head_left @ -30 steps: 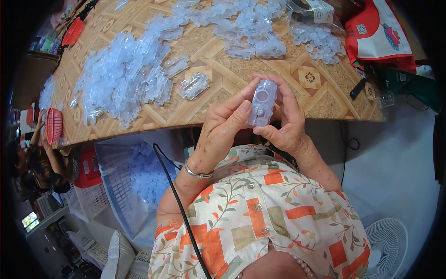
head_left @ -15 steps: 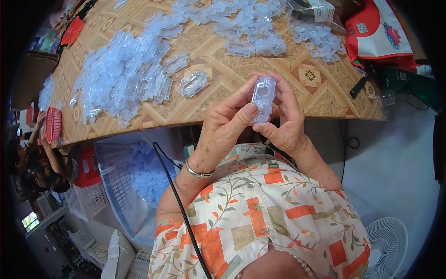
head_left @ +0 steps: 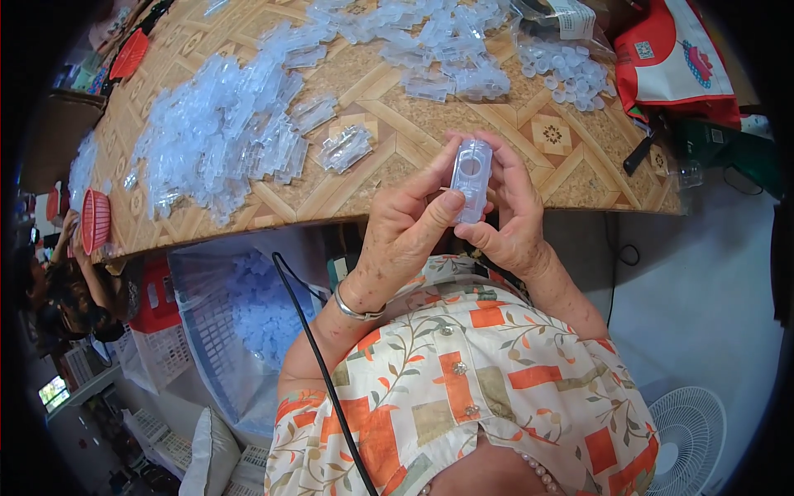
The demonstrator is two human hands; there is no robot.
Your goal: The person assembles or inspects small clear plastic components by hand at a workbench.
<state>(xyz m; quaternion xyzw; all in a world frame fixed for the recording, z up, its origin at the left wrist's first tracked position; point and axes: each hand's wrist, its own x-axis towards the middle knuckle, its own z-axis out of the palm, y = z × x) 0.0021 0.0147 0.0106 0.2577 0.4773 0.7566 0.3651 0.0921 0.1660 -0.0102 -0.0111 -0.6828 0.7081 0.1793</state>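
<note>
Between both hands, just over the table's near edge, I hold a clear plastic case [head_left: 471,178], long and narrow with a round opening near its far end. My left hand [head_left: 413,211] grips its left side, the thumb pressed on the near half. Around its right side curl the fingers of my right hand [head_left: 517,207], with the thumb at the near end. The fingertips behind the case are partly hidden. Left of my hands, a small cluster of clear plastic pieces [head_left: 345,149] lies on the patterned table [head_left: 397,149].
Large heaps of clear pieces [head_left: 223,124] cover the table's left, with more pieces [head_left: 447,50] at the back. Small round caps [head_left: 571,74] lie far right, near a red-and-white bag [head_left: 674,62]. Below the edge stands a lined crate [head_left: 211,306]. Another person [head_left: 70,281] works at the left.
The case has tilted slightly more upright, and its near end has shifted a little to the right. My left thumb has slid slightly along it. Both hands keep their hold.
</note>
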